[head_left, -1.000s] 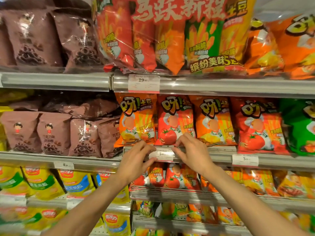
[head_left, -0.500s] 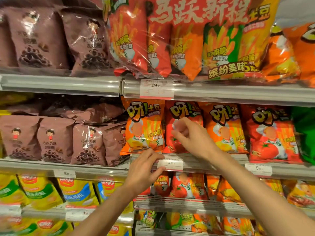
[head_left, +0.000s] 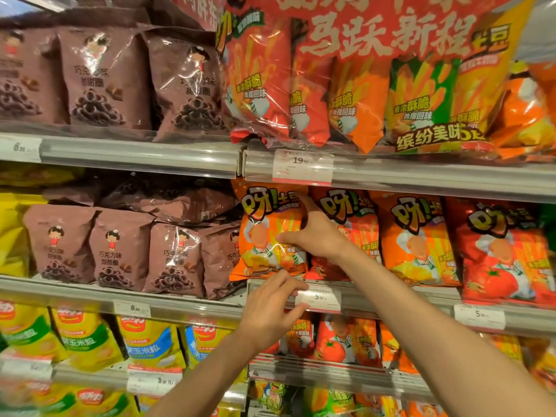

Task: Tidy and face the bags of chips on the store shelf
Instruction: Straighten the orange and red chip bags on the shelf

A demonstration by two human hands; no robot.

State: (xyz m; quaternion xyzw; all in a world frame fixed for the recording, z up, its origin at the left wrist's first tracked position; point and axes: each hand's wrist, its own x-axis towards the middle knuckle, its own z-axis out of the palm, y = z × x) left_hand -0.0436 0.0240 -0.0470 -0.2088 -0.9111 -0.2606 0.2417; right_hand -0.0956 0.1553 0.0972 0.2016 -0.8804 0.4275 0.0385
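Note:
An orange chip bag (head_left: 264, 248) stands upright at the left end of the middle shelf's chip row. My right hand (head_left: 316, 233) grips its right edge, thumb on the front and the index finger pointing up along the edge. A red tomato bag (head_left: 352, 212) stands right behind that hand, then another orange bag (head_left: 418, 242) and a red one (head_left: 505, 251). Below, my left hand (head_left: 270, 311) pinches the shelf's price rail (head_left: 376, 302), fingers on top and thumb underneath, beside the white price tag (head_left: 319, 297).
Brown chocolate-ring bags (head_left: 120, 251) fill the middle shelf to the left, some lying flat behind. A large multipack of chips (head_left: 361, 85) overhangs the top shelf rail (head_left: 150, 155). Yellow corn-snack bags (head_left: 90, 341) and more chip bags (head_left: 346, 341) sit on the lower shelves.
My right hand left the price rail, rose to the chip row and moved left onto the orange bag's edge. My left hand stayed on the rail. The camera moved closer and upward.

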